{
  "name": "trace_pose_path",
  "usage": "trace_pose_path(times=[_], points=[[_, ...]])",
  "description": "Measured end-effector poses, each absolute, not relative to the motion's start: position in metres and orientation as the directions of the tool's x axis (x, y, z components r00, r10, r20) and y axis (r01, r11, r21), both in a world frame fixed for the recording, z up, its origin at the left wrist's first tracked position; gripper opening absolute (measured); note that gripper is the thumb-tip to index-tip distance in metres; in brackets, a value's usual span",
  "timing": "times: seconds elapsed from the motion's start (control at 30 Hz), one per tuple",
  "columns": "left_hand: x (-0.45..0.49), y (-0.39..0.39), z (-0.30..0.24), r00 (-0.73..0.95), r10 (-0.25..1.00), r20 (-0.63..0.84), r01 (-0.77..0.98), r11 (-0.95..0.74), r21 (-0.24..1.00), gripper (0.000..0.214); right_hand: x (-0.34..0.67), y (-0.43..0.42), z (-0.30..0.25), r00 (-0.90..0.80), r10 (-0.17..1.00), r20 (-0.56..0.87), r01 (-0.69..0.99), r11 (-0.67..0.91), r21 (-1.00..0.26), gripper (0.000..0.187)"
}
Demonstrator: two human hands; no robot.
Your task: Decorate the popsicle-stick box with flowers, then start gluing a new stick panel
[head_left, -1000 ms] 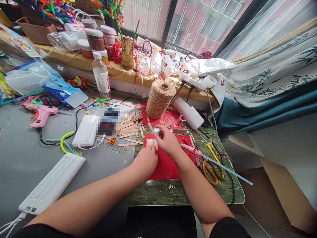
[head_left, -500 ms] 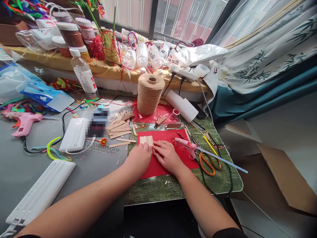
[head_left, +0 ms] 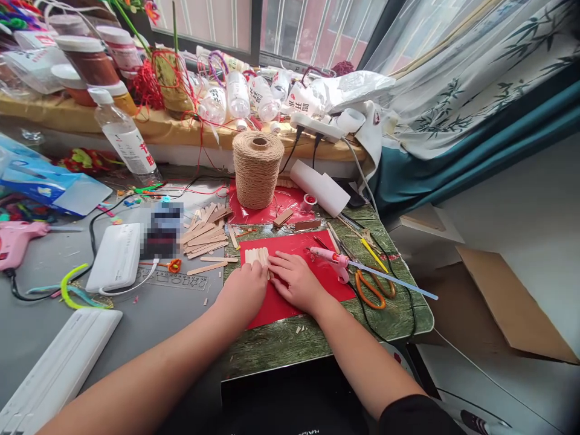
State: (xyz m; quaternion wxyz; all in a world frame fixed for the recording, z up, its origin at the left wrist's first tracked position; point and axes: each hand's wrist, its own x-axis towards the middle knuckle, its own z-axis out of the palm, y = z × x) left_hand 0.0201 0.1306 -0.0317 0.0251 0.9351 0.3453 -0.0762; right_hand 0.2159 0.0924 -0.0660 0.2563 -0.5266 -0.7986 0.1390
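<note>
A row of pale wooden craft sticks (head_left: 256, 255) lies side by side on a red sheet (head_left: 317, 241). My left hand (head_left: 244, 290) is closed, its curled fingers on the lower part of the row, which it hides. From the right, my right hand (head_left: 296, 283) grips the row's edge with fingertips and thumb. Closest to that hand on its right, a pink glue gun (head_left: 330, 256) with a long pale glue stick rests at the sheet's edge. Orange-handled scissors (head_left: 371, 290) lie beyond it. Loose craft sticks (head_left: 206, 232) are heaped to the left of the sheet.
Behind the sheet stands a big twine spool (head_left: 258, 172), near a white paper roll (head_left: 319, 187). To the left are a white power bank (head_left: 114, 257), another pink glue gun (head_left: 20, 241) and a plastic bottle (head_left: 124, 139). Black cords cross the table. Bottles and jars crowd the sill.
The head view has shifted a little to the right, so the scene sits further left. Both hands stay at the row of craft sticks, with hardly any movement.
</note>
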Motion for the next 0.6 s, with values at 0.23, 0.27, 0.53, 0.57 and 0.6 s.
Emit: trace_pose_path(times=[0.23, 0.27, 0.53, 0.57, 0.6], points=[[0.021, 0.131, -0.036, 0.756, 0.640, -0.137, 0.643, -0.765, -0.027, 0.038, 0.215, 0.092, -0.060, -0.312, 0.906, 0.287, 0.777, 0.417, -0.471, 0.028], [0.021, 0.131, -0.036, 0.758, 0.639, -0.131, 0.641, -0.767, -0.030, 0.036, 0.215, 0.092, -0.061, -0.300, 0.906, 0.299, 0.787, 0.412, -0.460, 0.027], [0.020, 0.130, -0.036, 0.755, 0.645, -0.117, 0.647, -0.762, -0.025, 0.035, 0.217, 0.095, -0.074, -0.313, 0.901, 0.299, 0.738, 0.429, -0.521, 0.039], [0.020, 0.130, -0.036, 0.755, 0.644, -0.121, 0.646, -0.763, -0.027, 0.035, 0.218, 0.095, -0.074, -0.312, 0.903, 0.294, 0.732, 0.426, -0.531, 0.040], [0.020, 0.131, -0.035, 0.756, 0.642, -0.126, 0.644, -0.765, -0.029, 0.036, 0.219, 0.095, -0.075, -0.314, 0.904, 0.290, 0.726, 0.425, -0.540, 0.041]])
